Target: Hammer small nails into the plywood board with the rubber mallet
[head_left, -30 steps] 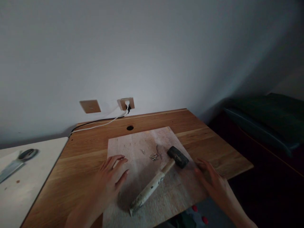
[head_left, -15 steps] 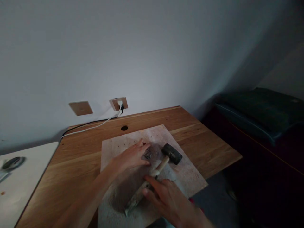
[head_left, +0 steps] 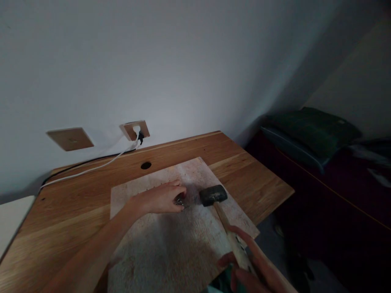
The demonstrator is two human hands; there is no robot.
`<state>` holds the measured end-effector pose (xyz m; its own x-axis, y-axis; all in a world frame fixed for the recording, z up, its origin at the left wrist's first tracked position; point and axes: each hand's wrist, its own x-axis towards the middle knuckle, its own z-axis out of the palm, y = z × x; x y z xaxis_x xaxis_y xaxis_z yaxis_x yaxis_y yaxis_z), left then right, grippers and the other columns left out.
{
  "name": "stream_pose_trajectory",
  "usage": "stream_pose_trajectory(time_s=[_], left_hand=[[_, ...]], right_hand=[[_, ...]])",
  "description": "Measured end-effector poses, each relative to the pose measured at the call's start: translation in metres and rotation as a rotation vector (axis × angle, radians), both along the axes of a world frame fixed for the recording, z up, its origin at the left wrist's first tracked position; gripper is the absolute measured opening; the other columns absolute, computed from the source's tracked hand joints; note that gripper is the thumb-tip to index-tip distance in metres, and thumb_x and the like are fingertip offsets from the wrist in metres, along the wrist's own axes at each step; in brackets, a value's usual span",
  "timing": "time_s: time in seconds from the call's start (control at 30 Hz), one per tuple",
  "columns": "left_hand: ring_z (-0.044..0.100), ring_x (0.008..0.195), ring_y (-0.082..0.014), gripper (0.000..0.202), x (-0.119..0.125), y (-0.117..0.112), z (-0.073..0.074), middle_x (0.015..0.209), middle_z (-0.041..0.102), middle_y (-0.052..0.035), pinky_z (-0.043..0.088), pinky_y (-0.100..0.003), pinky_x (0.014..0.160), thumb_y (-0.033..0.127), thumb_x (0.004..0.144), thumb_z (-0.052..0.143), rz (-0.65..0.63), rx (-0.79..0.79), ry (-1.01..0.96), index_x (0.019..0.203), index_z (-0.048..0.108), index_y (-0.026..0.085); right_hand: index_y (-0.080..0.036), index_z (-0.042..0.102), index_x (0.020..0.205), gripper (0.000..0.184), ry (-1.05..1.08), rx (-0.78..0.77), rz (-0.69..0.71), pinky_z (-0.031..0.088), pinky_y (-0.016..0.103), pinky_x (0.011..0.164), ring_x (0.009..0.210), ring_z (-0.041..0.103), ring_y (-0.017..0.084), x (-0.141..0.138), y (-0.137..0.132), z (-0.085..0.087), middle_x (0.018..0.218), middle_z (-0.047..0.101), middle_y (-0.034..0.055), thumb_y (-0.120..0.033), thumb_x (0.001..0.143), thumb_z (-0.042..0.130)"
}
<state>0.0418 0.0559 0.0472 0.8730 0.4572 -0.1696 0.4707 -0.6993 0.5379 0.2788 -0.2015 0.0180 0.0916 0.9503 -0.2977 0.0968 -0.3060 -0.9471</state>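
Observation:
In the head view, my right hand point(head_left: 249, 262) is closed around the pale wooden handle of a rubber mallet point(head_left: 214, 195). The mallet's black head is over the right part of a worn, whitish board point(head_left: 171, 248). My left hand point(head_left: 166, 198) is on the middle of the board, its fingers curled round some small shiny metal pieces point(head_left: 179, 200), too small and shadowed to name surely. Small dark dots line the board's far side, partly hidden behind the left hand.
The board lies on a wooden desk point(head_left: 247, 175) with a round cable hole point(head_left: 146, 165). White and black cables run from a wall socket point(head_left: 137, 130) along the back. A white surface point(head_left: 15, 215) adjoins on the left; green cushions point(head_left: 308, 130) lie right.
My right hand has taken hold of the mallet by its handle and swung the handle end to the right. My left hand's fingers have drawn in round the metal pieces. The view has shifted.

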Motion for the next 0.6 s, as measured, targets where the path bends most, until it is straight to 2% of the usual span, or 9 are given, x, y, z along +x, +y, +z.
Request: stream_pose_trajectory(time_s=[0.1, 0.17, 0.23, 0.3, 0.37, 0.43, 0.5, 0.57, 0.6], left_hand=[[0.061, 0.086, -0.0219, 0.011, 0.001, 0.002, -0.003, 0.095, 0.061, -0.0025, 0.047, -0.034, 0.077, 0.015, 0.081, 0.061, -0.020, 0.025, -0.052, 0.086, 0.057, 0.023], [0.062, 0.089, -0.0225, 0.013, 0.001, 0.002, -0.005, 0.095, 0.063, -0.0028, 0.047, -0.035, 0.079, 0.011, 0.079, 0.057, -0.022, 0.031, -0.068, 0.085, 0.056, 0.023], [0.062, 0.087, -0.0221, 0.014, 0.001, 0.002, -0.008, 0.094, 0.064, -0.0026, 0.047, -0.035, 0.078, 0.010, 0.078, 0.055, -0.018, 0.029, -0.064, 0.083, 0.055, 0.023], [0.062, 0.084, -0.0214, 0.013, 0.002, 0.000, -0.011, 0.093, 0.063, -0.0022, 0.047, -0.035, 0.077, 0.010, 0.079, 0.055, -0.006, 0.034, -0.054, 0.082, 0.055, 0.023], [0.062, 0.083, -0.0210, 0.012, 0.002, 0.000, -0.014, 0.092, 0.063, -0.0017, 0.048, -0.035, 0.077, 0.011, 0.081, 0.056, 0.009, 0.043, -0.044, 0.082, 0.056, 0.023], [0.062, 0.084, -0.0206, 0.011, 0.002, 0.000, -0.017, 0.092, 0.062, -0.0015, 0.047, -0.035, 0.078, 0.012, 0.082, 0.057, 0.017, 0.039, -0.043, 0.082, 0.057, 0.023], [0.061, 0.084, -0.0197, 0.010, 0.002, 0.002, -0.017, 0.093, 0.061, -0.0018, 0.046, -0.034, 0.076, 0.013, 0.083, 0.058, 0.020, 0.022, -0.055, 0.082, 0.057, 0.023], [0.060, 0.082, -0.0184, 0.008, 0.002, 0.005, -0.016, 0.094, 0.060, -0.0023, 0.046, -0.033, 0.074, 0.015, 0.084, 0.057, 0.024, 0.001, -0.088, 0.082, 0.059, 0.022], [0.060, 0.081, -0.0180, 0.007, 0.002, 0.007, -0.015, 0.095, 0.060, -0.0025, 0.045, -0.032, 0.073, 0.016, 0.085, 0.057, 0.027, -0.010, -0.114, 0.083, 0.059, 0.022]], right_hand=[[-0.036, 0.014, 0.168, 0.081, -0.303, 0.020, 0.033, 0.058, 0.026, 0.048, 0.070, 0.072, 0.018, 0.006, 0.029, -0.004, 0.120, 0.073, 0.0106, -0.050, 0.099, 0.054], [-0.031, 0.008, 0.170, 0.085, -0.442, 0.057, 0.055, 0.060, 0.030, 0.047, 0.069, 0.074, 0.021, 0.013, 0.055, -0.005, 0.119, 0.074, 0.0126, -0.045, 0.099, 0.053], [-0.025, 0.025, 0.167, 0.073, -0.592, 0.163, 0.097, 0.067, 0.043, 0.077, 0.097, 0.078, 0.028, 0.021, 0.078, -0.006, 0.127, 0.074, 0.0150, -0.040, 0.101, 0.051], [-0.022, 0.045, 0.158, 0.060, -0.690, 0.259, 0.154, 0.057, 0.054, 0.105, 0.127, 0.068, 0.032, 0.027, 0.093, -0.007, 0.139, 0.069, 0.0157, -0.038, 0.100, 0.050], [-0.022, 0.055, 0.150, 0.053, -0.706, 0.283, 0.177, 0.053, 0.054, 0.109, 0.133, 0.064, 0.033, 0.030, 0.098, -0.007, 0.140, 0.070, 0.0146, -0.037, 0.099, 0.052], [-0.023, 0.058, 0.148, 0.053, -0.660, 0.233, 0.167, 0.063, 0.046, 0.093, 0.114, 0.075, 0.031, 0.031, 0.098, -0.005, 0.122, 0.078, 0.0126, -0.039, 0.098, 0.054], [-0.022, 0.056, 0.150, 0.056, -0.577, 0.142, 0.161, 0.064, 0.036, 0.066, 0.078, 0.079, 0.027, 0.032, 0.096, -0.003, 0.091, 0.080, 0.0070, -0.042, 0.098, 0.056], [-0.020, 0.049, 0.155, 0.064, -0.469, 0.037, 0.162, 0.055, 0.029, 0.049, 0.050, 0.069, 0.020, 0.034, 0.095, -0.002, 0.063, 0.069, -0.0017, -0.046, 0.098, 0.056], [-0.018, 0.045, 0.157, 0.068, -0.404, -0.010, 0.153, 0.051, 0.026, 0.045, 0.043, 0.062, 0.018, 0.036, 0.095, -0.003, 0.055, 0.062, -0.0055, -0.047, 0.097, 0.057]])
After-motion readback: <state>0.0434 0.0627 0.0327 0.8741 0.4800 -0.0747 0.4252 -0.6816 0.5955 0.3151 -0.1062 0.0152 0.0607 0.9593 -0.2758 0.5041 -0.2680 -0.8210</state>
